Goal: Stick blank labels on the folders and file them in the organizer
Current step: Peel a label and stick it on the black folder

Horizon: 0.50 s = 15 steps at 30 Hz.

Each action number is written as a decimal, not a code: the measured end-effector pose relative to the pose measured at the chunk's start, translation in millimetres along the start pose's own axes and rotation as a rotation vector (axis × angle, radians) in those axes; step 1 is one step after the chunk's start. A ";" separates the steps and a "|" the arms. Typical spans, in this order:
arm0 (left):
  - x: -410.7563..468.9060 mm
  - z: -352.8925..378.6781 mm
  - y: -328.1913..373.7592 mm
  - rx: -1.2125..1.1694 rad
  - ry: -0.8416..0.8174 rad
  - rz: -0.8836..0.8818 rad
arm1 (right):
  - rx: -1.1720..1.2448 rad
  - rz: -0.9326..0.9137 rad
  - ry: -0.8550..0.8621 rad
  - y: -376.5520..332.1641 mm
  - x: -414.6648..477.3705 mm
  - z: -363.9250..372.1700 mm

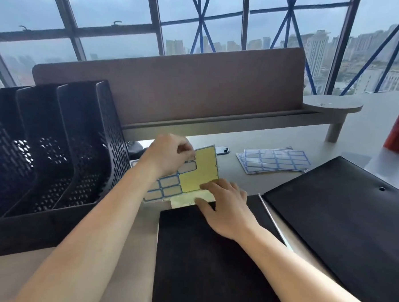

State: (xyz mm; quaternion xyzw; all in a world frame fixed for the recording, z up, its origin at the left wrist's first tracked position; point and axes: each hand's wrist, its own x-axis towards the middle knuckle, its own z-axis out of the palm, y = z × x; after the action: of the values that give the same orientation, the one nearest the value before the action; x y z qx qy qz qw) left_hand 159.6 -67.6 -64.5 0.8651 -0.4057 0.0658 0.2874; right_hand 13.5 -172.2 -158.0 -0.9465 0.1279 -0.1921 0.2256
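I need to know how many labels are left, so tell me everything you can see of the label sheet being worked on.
The label sheet lies flat on the desk, just beyond the near black folder. Its right part is bare yellow backing; blue-bordered blank labels remain at the left. The left hand pinches at a label near the top; the right hand presses its lower right corner.
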 end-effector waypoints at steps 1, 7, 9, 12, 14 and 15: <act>-10.0 -6.7 9.2 -0.018 0.073 0.021 | 0.066 -0.028 0.101 -3.4 2.8 -7.3; -56.1 -14.4 52.3 -0.492 0.242 -0.032 | 0.303 -0.200 0.602 -33.7 13.5 -61.0; -63.7 -12.8 60.8 -0.720 0.238 -0.109 | 0.339 -0.219 0.588 -36.3 12.4 -72.2; -72.1 -11.0 66.7 -0.969 0.161 -0.184 | 0.352 -0.269 0.520 -37.2 10.3 -85.7; -75.5 -12.3 68.1 -1.100 0.127 -0.229 | 0.314 -0.283 0.470 -38.6 8.8 -93.7; -77.0 -12.6 68.3 -1.149 0.110 -0.250 | 0.289 -0.290 0.450 -39.3 8.0 -97.2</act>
State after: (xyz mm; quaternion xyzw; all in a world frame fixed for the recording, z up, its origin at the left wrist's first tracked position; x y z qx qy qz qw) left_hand 59.6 -44.0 -50.5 0.6073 -0.2557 -0.1541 0.7362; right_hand -14.2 -177.5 -56.7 -0.8467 0.0095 -0.4432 0.2942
